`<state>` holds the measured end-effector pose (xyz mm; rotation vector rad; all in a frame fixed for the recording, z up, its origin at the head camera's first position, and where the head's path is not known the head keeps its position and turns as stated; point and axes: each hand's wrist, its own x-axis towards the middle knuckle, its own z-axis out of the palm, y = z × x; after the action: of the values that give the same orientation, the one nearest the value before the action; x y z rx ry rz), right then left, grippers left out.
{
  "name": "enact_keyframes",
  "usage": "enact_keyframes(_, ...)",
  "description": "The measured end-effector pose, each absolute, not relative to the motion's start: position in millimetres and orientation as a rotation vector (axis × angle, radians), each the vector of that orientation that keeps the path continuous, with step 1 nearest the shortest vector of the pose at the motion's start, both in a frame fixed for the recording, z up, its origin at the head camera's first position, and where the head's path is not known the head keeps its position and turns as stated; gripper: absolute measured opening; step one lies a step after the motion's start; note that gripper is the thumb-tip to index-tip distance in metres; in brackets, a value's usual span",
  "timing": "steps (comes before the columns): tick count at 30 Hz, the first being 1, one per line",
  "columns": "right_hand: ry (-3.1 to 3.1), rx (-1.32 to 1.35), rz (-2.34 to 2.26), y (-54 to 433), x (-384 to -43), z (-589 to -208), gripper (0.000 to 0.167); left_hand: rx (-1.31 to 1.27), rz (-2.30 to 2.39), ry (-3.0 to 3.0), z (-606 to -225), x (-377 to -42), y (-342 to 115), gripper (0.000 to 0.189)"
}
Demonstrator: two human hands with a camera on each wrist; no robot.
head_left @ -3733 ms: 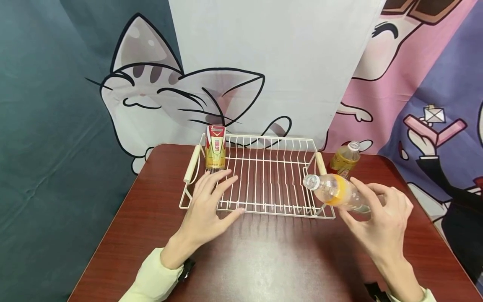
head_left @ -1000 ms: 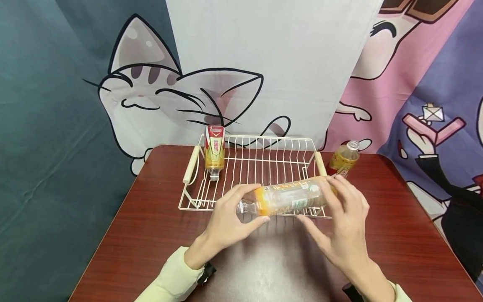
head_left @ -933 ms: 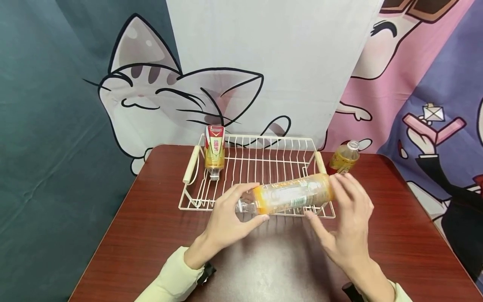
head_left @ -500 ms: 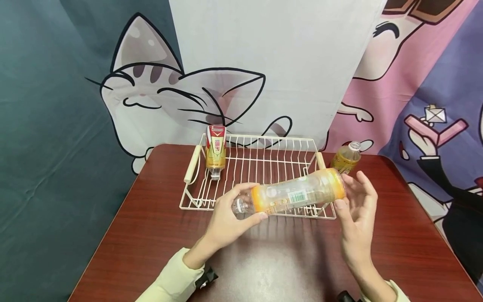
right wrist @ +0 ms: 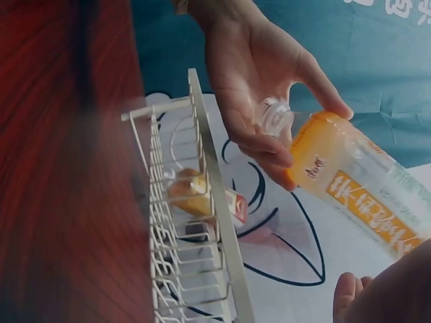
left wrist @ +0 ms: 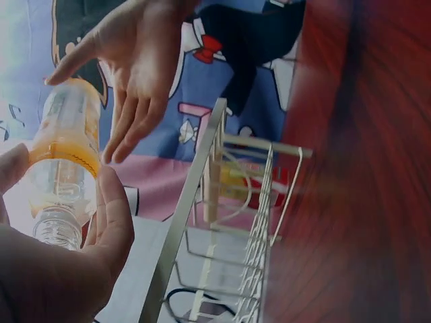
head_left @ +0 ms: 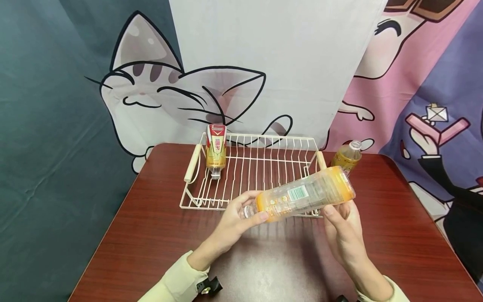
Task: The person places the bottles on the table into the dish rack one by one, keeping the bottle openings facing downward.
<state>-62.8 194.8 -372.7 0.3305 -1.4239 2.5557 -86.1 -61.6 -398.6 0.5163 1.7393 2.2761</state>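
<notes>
A clear plastic bottle with an orange-banded label is held tilted above the front of a white wire rack, its neck to the left and its base raised at the right. My left hand grips it round the neck and shoulder, thumb in front, as the right wrist view also shows. Below the base end is my right hand; in the left wrist view its fingers are extended, and whether they touch the bottle is unclear. Inside the rack at the left, another bottle with a red and yellow label stands neck down.
Just right of the rack, a yellow-labelled bottle stands upright on the brown table, partly hidden by the held bottle. Behind the table hangs a cartoon-printed cloth.
Earlier the right hand alone held the bottle at the right. The left hand has left the rack's left side and taken the neck; the right has loosened and dropped below the base.
</notes>
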Motion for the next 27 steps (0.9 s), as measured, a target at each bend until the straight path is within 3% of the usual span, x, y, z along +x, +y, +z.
enact_keyframes(12,-1.503,0.513,2.602,187,-67,-379,0.051,0.465,2.286,1.294,-399,-88,-56,0.068)
enact_keyframes(20,-1.481,0.472,2.623,180,-68,-372,0.053,0.438,2.244,1.3,-400,-86,-58,0.067)
enact_keyframes(27,-1.449,0.506,2.641,179,-69,-372,0.045,0.421,2.225,1.315,-402,-86,-58,0.064)
